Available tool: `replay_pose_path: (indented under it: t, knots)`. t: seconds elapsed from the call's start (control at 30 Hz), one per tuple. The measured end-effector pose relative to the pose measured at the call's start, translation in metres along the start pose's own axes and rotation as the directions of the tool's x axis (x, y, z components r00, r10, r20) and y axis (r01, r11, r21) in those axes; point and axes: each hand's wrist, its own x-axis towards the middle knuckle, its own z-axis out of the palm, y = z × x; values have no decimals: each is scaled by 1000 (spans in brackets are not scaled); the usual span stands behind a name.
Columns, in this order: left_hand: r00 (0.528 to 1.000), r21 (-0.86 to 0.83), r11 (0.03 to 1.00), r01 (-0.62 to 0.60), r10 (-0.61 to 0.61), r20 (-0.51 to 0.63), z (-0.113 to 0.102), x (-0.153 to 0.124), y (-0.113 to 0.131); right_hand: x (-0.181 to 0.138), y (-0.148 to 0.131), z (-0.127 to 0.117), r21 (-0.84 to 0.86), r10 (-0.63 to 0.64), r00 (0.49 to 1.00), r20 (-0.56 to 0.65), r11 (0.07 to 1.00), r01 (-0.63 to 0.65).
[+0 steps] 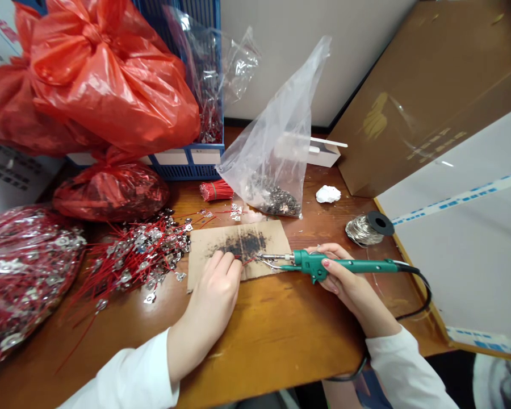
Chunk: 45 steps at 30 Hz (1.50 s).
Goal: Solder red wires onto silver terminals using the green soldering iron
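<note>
My right hand (343,275) is closed around a green soldering iron (349,264), whose metal tip points left over a scorched piece of cardboard (238,247). My left hand (215,289) rests on the cardboard's lower edge, its fingers pinched on a thin red wire (247,261) just left of the iron's tip. A loose pile of red wires with metal tabs (136,253) lies to the left of the cardboard.
Red plastic bags (102,79) and a blue crate (187,156) stand at the back left. A clear bag of small metal parts (272,170), a red wire bundle (216,190), a solder spool (368,228) and a white wad (327,193) lie on the wooden table (272,329). Cardboard panels (430,102) stand on the right.
</note>
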Motion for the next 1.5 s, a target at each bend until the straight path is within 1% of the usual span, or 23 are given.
replay_pose_path:
  t: [0.27,0.47,0.93,1.13,1.5]
  knots:
    - [1000,19,1000,-4,4,0,0,0,0,0,0,0,-6,2,1000,-12,1000,-2]
    - [1000,24,1000,4,-4,24,-1,0,0,0,-2,1,6,6,1000,-2,1000,-6]
    - [1000,7,1000,-2,2,10,0,0,0,-1,-3,1,7,8,1000,9,1000,-8]
    - [1000,8,1000,5,-5,15,0,-1,0,0,-1,1,-25,3,1000,-6,1000,-3]
    - [1000,27,1000,-1,1,6,0,-1,0,0,-1,1,-19,3,1000,-10,1000,-4]
